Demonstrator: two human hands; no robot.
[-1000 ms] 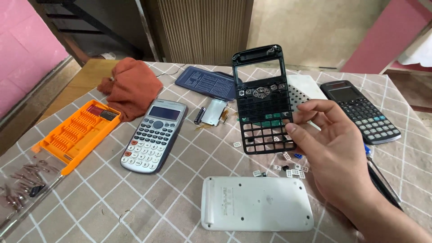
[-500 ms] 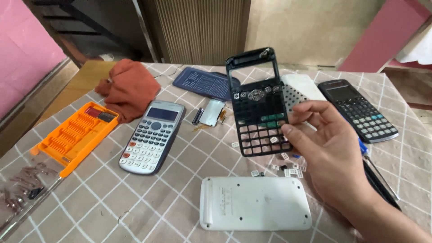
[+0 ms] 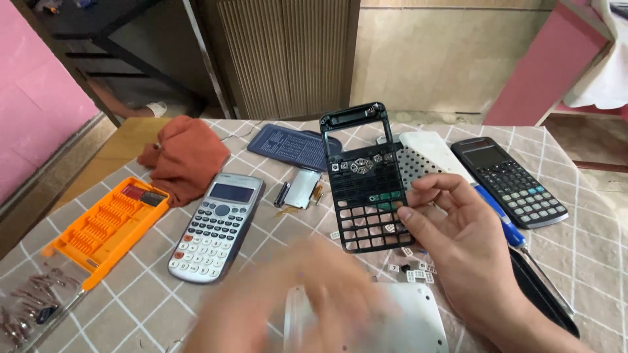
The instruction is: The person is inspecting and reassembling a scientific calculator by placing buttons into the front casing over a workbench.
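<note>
Right hand (image 3: 468,245) at centre right of the frame, fingers (image 3: 418,196) pinched on the right edge of a black calculator front shell (image 3: 363,180), holding it up tilted above the worktop (image 3: 589,248). The shell is an empty frame: open screen window on top, key grid below with most holes empty.

Left hand (image 3: 294,301) at lower centre, heavily blurred, over a white calculator back cover (image 3: 418,327) lying flat at the bottom edge. Cannot tell how far its fingers are spread or whether they hold anything.

Small loose keys (image 3: 415,268) scattered on the worktop just below the shell.

A silver calculator (image 3: 219,225) lies at centre left, whole. Orange screwdriver bit case (image 3: 108,229) at left, and loose bits (image 3: 29,304) in the lower left corner. Rust-orange cloth (image 3: 186,157) sits upper left. Dark blue keypad cover (image 3: 291,145) is behind the shell, with a small metal part (image 3: 302,188) beside it. A black calculator (image 3: 510,180) is at upper right, a blue-handled screwdriver (image 3: 500,216) near it. The worktop carries a checked cloth.
</note>
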